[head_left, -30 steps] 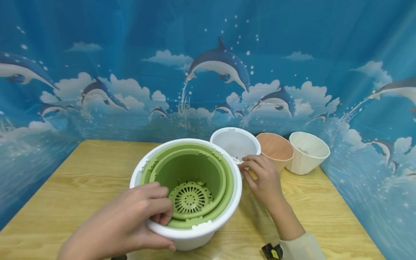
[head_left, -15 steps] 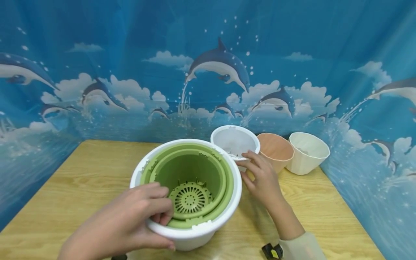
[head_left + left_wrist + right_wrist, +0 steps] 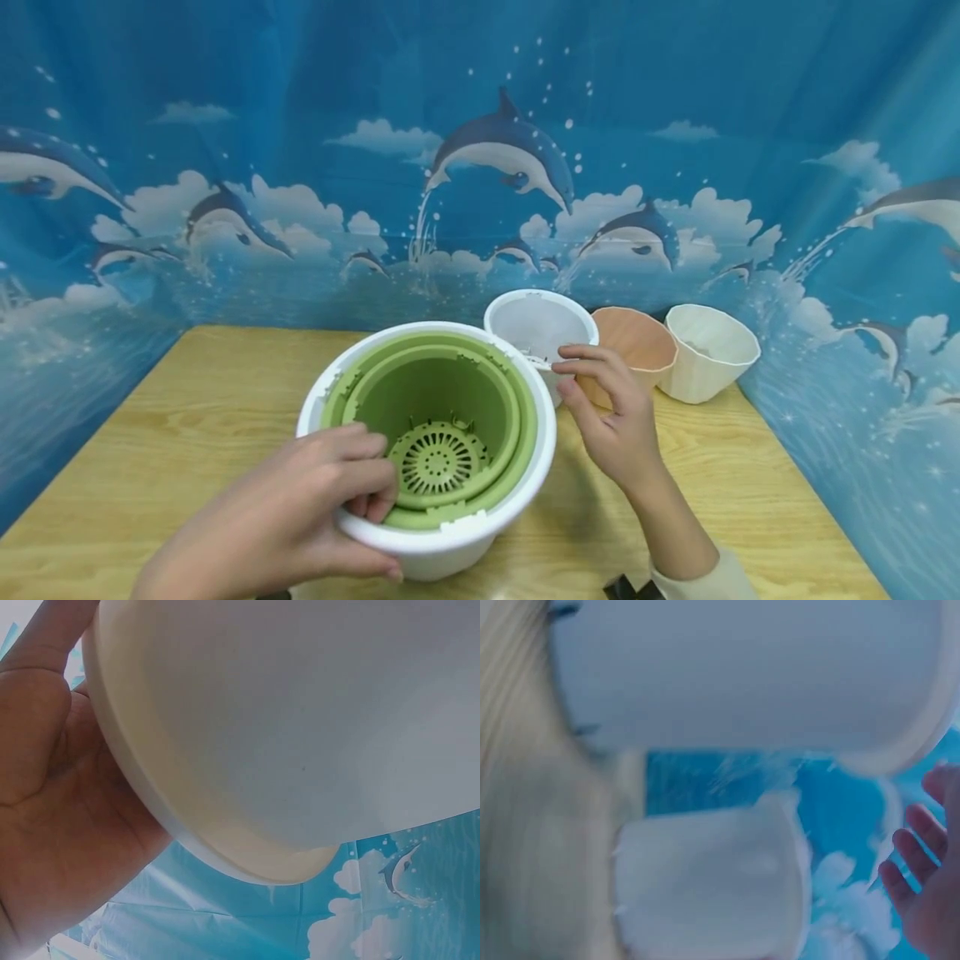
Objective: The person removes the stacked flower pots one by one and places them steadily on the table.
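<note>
My left hand (image 3: 315,500) grips the near-left rim of a large white flower pot (image 3: 442,546), thumb outside and fingers curled over the edge. Nested inside it are green pots (image 3: 435,375), the inner one with a slotted base. In the left wrist view the same hand (image 3: 67,810) holds the white pot's rim beside its smooth wall. Behind and to the right stands a smaller white pot (image 3: 536,321) with dark specks inside. My right hand (image 3: 611,408) is just in front of it, holding nothing; its fingers (image 3: 915,859) are loosely bent and apart from the pots in the right wrist view.
An orange-pink pot (image 3: 633,337) and a cream pot (image 3: 708,362) stand in a row beside the smaller white pot at the table's back right. A dolphin-print curtain (image 3: 375,183) surrounds the wooden table (image 3: 195,417) behind and at the sides.
My right hand lets go of the smaller white pot's near rim and draws back slightly toward me, fingers spreading. That pot has shifted a little. The left hand keeps its grip.
</note>
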The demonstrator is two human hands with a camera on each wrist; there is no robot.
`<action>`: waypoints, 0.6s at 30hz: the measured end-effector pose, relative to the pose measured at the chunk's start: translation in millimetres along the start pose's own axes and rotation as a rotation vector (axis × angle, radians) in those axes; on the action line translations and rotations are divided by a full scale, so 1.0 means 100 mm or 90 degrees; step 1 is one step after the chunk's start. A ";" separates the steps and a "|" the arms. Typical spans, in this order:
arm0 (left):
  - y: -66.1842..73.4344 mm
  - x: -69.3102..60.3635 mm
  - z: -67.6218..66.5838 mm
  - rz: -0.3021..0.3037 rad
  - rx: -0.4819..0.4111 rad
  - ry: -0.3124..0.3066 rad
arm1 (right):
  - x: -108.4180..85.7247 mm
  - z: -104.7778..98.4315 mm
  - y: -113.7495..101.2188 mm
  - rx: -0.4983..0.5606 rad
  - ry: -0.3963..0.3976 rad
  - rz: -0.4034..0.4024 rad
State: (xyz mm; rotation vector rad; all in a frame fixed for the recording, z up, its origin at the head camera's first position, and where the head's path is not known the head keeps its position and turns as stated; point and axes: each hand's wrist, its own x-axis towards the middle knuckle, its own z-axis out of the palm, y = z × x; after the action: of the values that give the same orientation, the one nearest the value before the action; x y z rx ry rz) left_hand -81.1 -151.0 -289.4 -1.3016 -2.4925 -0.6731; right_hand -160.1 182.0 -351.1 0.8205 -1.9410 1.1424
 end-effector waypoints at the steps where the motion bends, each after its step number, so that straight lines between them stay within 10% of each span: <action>1: 0.00 0.00 0.01 0.002 0.000 0.002 | 0.02 0.00 -0.07 0.026 -0.004 -0.025; 7: -0.01 0.00 0.01 0.009 0.004 0.009 | 0.09 0.06 -0.41 0.097 -0.127 -0.165; 13: 0.01 0.00 0.00 -0.018 -0.002 -0.013 | 0.04 0.07 -0.53 -0.021 -0.289 -0.160; 18: 0.01 0.01 0.00 -0.013 0.002 -0.015 | 0.03 0.05 -0.54 -0.034 -0.312 -0.151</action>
State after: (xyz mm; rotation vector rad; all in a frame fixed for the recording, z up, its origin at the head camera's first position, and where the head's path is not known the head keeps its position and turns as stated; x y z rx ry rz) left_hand -80.5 -149.8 -289.3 -1.2921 -2.5270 -0.6626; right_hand -119.7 155.4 -326.8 1.3578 -2.1731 0.7920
